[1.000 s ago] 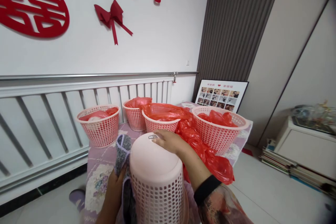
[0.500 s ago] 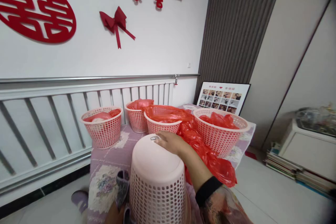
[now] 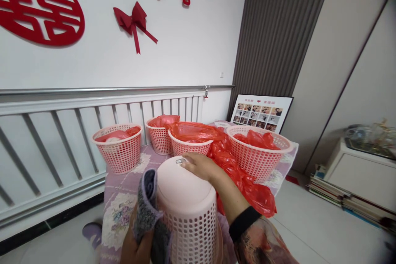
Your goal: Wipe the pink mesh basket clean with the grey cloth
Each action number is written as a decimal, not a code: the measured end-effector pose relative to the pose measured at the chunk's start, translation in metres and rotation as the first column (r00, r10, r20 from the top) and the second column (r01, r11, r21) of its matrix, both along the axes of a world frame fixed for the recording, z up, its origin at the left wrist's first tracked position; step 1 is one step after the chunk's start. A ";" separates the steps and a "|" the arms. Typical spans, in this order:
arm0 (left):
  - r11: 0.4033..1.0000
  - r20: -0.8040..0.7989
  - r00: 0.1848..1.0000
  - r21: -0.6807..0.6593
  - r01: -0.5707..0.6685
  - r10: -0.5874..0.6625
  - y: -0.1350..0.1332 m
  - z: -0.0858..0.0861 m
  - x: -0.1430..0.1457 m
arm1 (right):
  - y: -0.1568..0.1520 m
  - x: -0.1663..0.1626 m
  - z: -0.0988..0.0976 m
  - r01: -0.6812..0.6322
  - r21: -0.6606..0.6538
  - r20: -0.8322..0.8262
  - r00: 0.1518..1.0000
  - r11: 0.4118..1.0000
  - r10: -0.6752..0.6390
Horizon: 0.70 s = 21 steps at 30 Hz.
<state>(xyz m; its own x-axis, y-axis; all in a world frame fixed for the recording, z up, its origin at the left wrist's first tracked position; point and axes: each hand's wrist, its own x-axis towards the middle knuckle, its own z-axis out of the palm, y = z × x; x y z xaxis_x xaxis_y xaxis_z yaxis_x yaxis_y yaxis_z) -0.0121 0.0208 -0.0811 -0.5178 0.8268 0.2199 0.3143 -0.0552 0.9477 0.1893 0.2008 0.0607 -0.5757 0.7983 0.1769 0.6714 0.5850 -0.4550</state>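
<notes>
An upturned pale pink plastic basket with holes in its sides stands before me on the table. My right hand lies flat across its base, fingers stretched out near a small printed mark. At the basket's left side, my left hand is closed around a grey cloth with purple edging. The cloth touches the basket wall and hides part of my fingers. Behind stand more pink baskets: one on the left, another at the back, a middle one and one on the right, all containing red plastic bags.
A purple flowered tablecloth covers the table. Red plastic bags spill between the baskets. A white radiator runs along the wall. A photo board leans behind the table; a white cabinet stands at right.
My left hand has raised the grey cloth up along the basket's left side. My right hand stays on the base. The view has shifted slightly.
</notes>
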 end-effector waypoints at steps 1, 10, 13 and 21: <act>0.998 -0.027 1.000 0.057 0.000 0.001 0.006 0.012 0.002 | 0.000 0.000 0.000 -0.002 0.000 -0.002 1.000 1.000 0.002; 0.996 0.055 0.997 -0.079 0.050 -0.045 0.059 -0.006 -0.019 | 0.003 0.001 -0.004 0.021 0.008 -0.019 1.000 1.000 -0.021; 0.984 0.030 0.995 -0.152 0.095 -0.091 0.058 -0.039 -0.027 | 0.003 0.001 -0.004 0.025 0.006 -0.022 0.999 1.000 -0.025; 0.977 -0.032 0.997 -0.206 0.057 -0.065 0.038 -0.088 -0.029 | 0.004 0.001 -0.005 0.018 0.012 -0.024 1.000 1.000 -0.018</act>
